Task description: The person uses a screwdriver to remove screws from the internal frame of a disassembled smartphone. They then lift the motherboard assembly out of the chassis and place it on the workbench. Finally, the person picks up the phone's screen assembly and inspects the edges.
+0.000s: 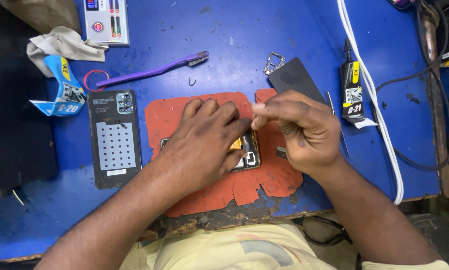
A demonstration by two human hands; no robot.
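An opened smartphone lies on a worn orange mat on the blue workbench, its circuit board showing at the right end. My left hand lies flat over the phone and covers most of it. Just right of it, my right hand hovers with thumb and fingertips pinched together above the phone's exposed end; whatever is pinched is too small to see. The phone's removed back cover lies inside-up to the left of the mat.
A purple brush, a small metal frame, a black card, a glue tube, tweezers, a white cable, a torn blue glue box and a cloth surround the mat.
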